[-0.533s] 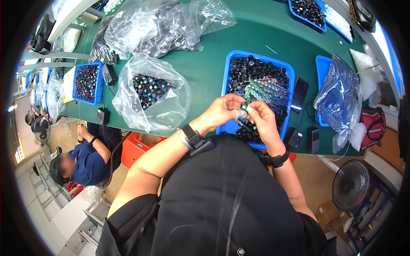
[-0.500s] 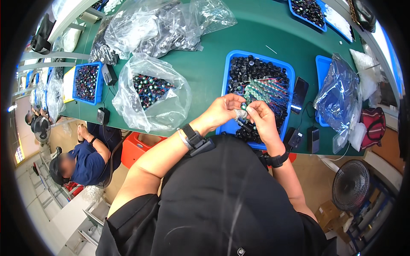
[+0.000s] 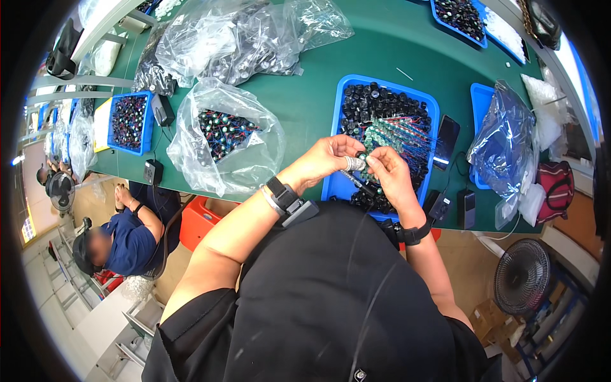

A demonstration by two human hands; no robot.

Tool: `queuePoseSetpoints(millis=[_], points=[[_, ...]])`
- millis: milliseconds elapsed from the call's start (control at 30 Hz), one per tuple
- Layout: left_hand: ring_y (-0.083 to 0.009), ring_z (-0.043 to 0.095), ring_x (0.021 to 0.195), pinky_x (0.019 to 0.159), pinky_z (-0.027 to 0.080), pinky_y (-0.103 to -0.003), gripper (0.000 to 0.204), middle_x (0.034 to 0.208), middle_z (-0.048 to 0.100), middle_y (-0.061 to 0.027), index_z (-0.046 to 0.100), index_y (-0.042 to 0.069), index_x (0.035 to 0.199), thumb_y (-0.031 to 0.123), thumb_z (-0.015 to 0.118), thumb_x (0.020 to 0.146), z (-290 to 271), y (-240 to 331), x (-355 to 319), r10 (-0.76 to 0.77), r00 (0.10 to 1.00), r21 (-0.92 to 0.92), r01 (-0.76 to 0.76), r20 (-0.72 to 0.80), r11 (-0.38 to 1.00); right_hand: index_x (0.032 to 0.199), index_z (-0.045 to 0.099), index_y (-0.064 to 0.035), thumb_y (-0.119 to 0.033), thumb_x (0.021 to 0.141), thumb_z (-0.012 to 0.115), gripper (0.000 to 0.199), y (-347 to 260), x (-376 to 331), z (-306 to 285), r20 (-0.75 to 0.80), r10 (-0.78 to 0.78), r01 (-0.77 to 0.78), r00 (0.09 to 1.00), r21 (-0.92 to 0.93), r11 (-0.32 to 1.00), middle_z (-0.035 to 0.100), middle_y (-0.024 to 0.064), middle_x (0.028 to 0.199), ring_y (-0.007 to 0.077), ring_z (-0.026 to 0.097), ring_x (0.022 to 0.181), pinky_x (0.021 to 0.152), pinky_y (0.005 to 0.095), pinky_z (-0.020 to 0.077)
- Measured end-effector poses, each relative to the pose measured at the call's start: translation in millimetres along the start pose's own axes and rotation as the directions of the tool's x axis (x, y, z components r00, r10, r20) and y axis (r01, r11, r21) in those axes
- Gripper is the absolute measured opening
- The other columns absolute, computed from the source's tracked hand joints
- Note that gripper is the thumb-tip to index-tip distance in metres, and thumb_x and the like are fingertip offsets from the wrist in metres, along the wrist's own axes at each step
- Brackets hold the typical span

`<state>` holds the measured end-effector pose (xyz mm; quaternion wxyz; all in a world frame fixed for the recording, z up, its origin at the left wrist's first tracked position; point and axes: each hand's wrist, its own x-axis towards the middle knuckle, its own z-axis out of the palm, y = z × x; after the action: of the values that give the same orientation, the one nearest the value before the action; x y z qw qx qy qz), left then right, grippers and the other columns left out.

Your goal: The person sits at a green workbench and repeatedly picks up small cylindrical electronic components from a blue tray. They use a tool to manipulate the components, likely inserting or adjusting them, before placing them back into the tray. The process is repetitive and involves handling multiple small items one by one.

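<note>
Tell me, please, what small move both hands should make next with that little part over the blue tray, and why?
Probably press the pieces together: the left hand and right hand pinch a small silvery cylindrical part between fingertips, directly above the blue plastic tray of black parts.

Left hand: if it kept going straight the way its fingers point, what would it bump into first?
Most likely the right hand. The left hand points rightward, and the two meet around a small silvery part pinched between them. Beyond lies the blue tray of black parts, though depth is hard to judge.
</note>
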<state>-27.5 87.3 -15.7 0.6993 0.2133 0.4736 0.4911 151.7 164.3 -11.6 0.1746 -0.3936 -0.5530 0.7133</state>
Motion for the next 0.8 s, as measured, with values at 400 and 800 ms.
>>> queuePoseSetpoints(millis=[400, 800], points=[[-0.0127, 0.061, 0.088, 0.08, 0.05, -0.025, 0.027, 0.096, 0.064, -0.0089, 0.059, -0.005, 0.108, -0.002, 0.06, 0.081, 12, 0, 4, 0.075, 0.975, 0.15, -0.043, -0.209, 0.988, 0.095, 0.056, 0.0028, -0.002, 0.09, 0.053, 0.008, -15, 7, 7, 0.019, 0.12, -0.118, 0.993, -0.088, 0.989, 0.062, 0.006, 0.084, 0.0105, 0.061, 0.074, 0.063, 0.0229, 0.0475], [-0.0124, 0.053, 0.067, 0.06, 0.044, -0.025, 0.021, 0.081, 0.055, -0.0046, 0.066, 0.006, 0.096, -0.003, 0.059, 0.077, -5, 4, 1, 0.709, 0.567, 0.636, -0.373, -0.42, 0.675, 0.097, 0.057, 0.0045, -0.003, 0.089, 0.056, 0.011, -24, 0, 18, -0.069, 0.125, -0.124, 0.99, 0.017, 0.992, 0.063, 0.0104, 0.086, 0.0145, 0.063, 0.07, 0.059, 0.0256, 0.0522]])
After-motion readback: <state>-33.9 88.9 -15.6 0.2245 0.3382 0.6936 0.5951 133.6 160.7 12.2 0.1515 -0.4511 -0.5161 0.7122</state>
